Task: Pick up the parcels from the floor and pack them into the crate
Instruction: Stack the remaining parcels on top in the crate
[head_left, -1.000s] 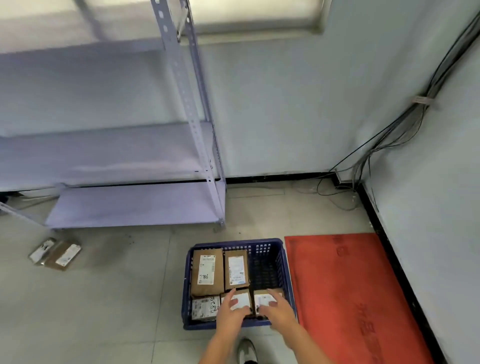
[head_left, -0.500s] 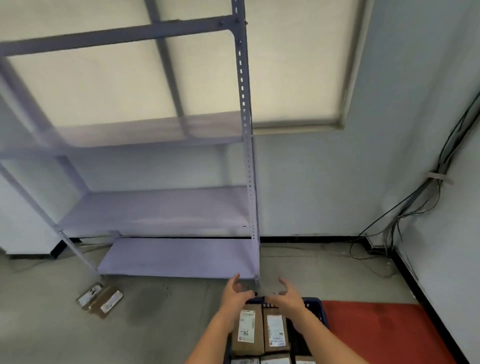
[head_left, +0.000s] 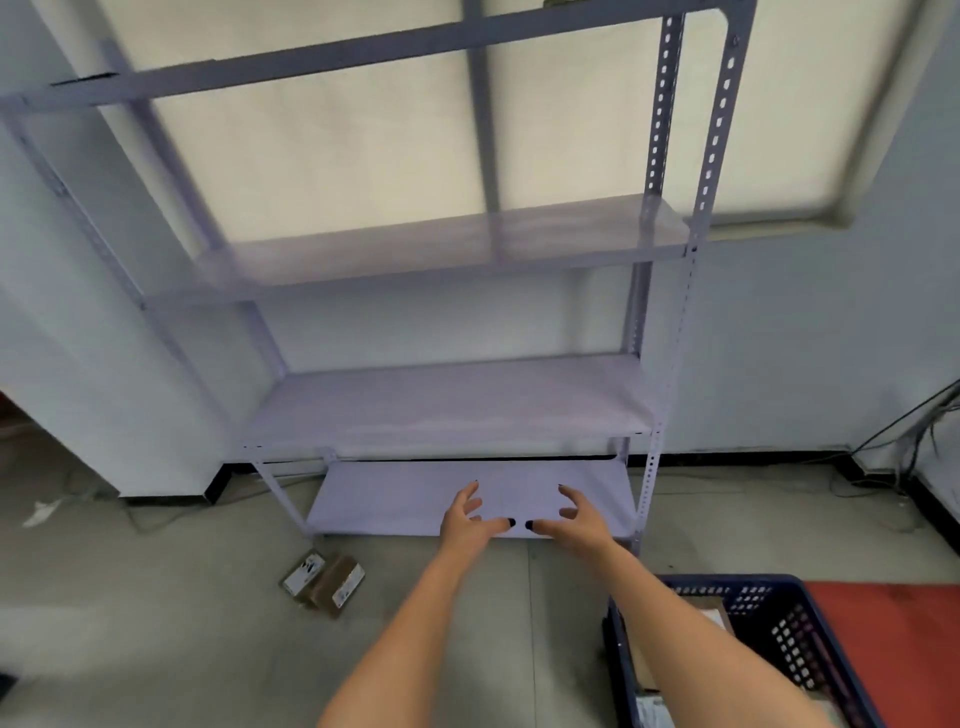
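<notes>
Two parcels (head_left: 323, 583) lie side by side on the floor, just in front of the shelf rack's (head_left: 467, 410) front-left leg, well apart from the crate (head_left: 769, 639) at the lower right. Both the left hand (head_left: 470, 519) and right hand (head_left: 571, 519) hover empty, fingers spread and loose, probably readying to collect that pair. Some parcels already sit inside the crate.
</notes>
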